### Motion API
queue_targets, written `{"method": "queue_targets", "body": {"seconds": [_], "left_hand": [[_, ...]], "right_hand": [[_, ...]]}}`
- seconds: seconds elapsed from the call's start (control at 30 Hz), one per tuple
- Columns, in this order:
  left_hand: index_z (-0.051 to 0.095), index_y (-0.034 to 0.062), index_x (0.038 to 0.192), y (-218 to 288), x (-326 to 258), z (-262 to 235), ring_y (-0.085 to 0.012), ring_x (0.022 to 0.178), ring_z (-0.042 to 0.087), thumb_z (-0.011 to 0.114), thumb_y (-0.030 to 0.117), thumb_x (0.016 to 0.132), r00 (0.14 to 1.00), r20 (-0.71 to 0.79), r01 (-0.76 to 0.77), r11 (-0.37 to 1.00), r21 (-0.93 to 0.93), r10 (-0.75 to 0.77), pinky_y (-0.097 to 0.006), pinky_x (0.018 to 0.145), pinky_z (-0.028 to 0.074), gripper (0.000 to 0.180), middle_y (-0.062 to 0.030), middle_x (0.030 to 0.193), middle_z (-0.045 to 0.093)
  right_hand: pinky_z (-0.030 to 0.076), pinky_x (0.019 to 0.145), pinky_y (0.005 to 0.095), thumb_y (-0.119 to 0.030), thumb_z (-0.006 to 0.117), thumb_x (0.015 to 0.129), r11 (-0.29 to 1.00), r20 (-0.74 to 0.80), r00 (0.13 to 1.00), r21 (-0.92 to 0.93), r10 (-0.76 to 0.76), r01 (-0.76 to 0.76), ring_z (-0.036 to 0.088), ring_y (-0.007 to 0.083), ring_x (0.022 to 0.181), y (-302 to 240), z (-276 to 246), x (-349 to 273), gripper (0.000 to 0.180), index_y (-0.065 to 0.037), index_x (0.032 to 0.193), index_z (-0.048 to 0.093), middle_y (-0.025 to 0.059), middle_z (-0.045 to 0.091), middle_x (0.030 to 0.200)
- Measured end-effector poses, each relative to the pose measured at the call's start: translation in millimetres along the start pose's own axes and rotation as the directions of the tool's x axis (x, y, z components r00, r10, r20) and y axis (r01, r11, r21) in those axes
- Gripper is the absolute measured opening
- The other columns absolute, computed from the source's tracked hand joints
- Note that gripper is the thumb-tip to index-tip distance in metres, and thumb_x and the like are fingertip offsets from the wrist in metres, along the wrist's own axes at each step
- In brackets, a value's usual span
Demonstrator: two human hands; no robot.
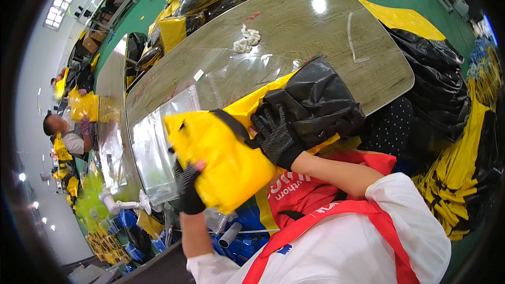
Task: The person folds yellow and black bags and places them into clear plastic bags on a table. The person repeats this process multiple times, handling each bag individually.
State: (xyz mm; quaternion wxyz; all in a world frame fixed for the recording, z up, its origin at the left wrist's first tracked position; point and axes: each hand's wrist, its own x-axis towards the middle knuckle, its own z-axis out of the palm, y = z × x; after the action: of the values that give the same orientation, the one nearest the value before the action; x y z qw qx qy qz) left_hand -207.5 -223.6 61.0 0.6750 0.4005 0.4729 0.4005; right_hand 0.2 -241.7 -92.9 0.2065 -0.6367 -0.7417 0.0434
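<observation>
My left hand [190, 185], in a black dotted glove with bare fingertips, grips the left edge of a folded yellow plastic sheet [223, 160]. The sheet is tilted up off the table, and a black band shows along its upper edge. My right hand [274, 132], gloved alike, lies with fingers spread on a larger folded piece of black and yellow plastic [323, 100]. Its thumb is near the yellow sheet's right side; whether it touches the sheet I cannot tell. Clear plastic bags [158, 160] lie flat on the table, left of the yellow sheet.
The wood-patterned table [300, 26] has rounded corners. On it lie a crumpled white cloth [246, 39] and a clear strip [351, 37]. Yellow and black bundles [205, 0] are heaped beyond, and black plastic [428, 68] hangs at the right. A co-worker [68, 129] handles yellow plastic at far left.
</observation>
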Motion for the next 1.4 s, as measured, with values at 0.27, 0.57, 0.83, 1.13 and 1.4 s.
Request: {"method": "queue_targets", "body": {"seconds": [0.27,0.57,0.83,1.13,1.4], "left_hand": [[0.02,-0.0014,0.14,-143.6,98.7,229.2,-0.024,0.078,0.061,0.056,0.023,0.089,0.924,0.258,-0.381,0.74,0.555,0.282,-0.033,0.068,0.048,0.068,-0.019,0.096,0.062],[0.058,0.0039,0.114,-121.8,130.6,225.3,-0.0305,0.065,0.057,0.057,0.033,0.083,0.513,0.763,-0.673,-0.367,0.642,0.394,-0.043,0.058,0.043,0.042,-0.0132,0.078,0.061],[0.057,0.0149,0.114,-91.7,147.1,222.0,-0.0346,0.123,0.036,0.053,0.032,0.082,0.444,0.892,-0.77,-0.476,0.425,0.078,-0.05,0.103,0.023,0.037,-0.0113,0.13,0.046],[0.043,0.0086,0.133,-119.8,195.1,161.4,-0.0348,0.136,0.016,0.046,0.037,0.091,0.339,0.932,-0.903,0.322,0.285,0.127,-0.043,0.11,0.01,0.051,-0.0168,0.142,0.031],[0.033,0.0027,0.136,-159.2,156.3,162.2,-0.0269,0.123,0.041,0.044,0.053,0.088,0.726,0.683,0.263,0.949,-0.174,-0.076,-0.04,0.102,0.033,0.071,-0.0146,0.136,0.04]], "right_hand": [[0.028,0.099,0.0474,-0.028,0.049,0.086,0.813,0.011,0.984,0.565,-0.177,0.14,0.041,0.0346,0.117,25.9,-21.6,-73.3,0.043,-0.003,0.121,0.048,0.0208,0.047,0.124],[0.046,0.085,0.0436,-0.018,0.056,0.077,0.942,0.054,0.991,0.32,-0.127,0.103,0.056,0.0359,0.099,85.0,-97.8,-154.3,0.033,-0.009,0.108,0.059,0.0199,0.059,0.108],[0.025,0.103,0.0508,-0.036,0.06,0.074,0.966,-0.196,0.955,0.088,-0.223,0.244,0.037,0.0334,0.125,159.4,-148.2,-43.7,0.058,-0.016,0.127,0.049,0.0144,0.045,0.131],[0.025,0.1,0.0609,-0.043,0.06,0.075,0.845,-0.231,0.838,0.1,-0.494,0.526,0.041,0.0374,0.12,191.9,-129.4,-78.6,0.045,-0.02,0.114,0.056,0.0078,0.051,0.122],[0.045,0.086,0.0356,-0.009,0.059,0.083,-0.097,-0.275,0.961,0.958,-0.036,0.271,0.059,0.0214,0.092,288.0,-114.7,-104.2,0.02,-0.005,0.103,0.061,0.0094,0.063,0.098]]}}
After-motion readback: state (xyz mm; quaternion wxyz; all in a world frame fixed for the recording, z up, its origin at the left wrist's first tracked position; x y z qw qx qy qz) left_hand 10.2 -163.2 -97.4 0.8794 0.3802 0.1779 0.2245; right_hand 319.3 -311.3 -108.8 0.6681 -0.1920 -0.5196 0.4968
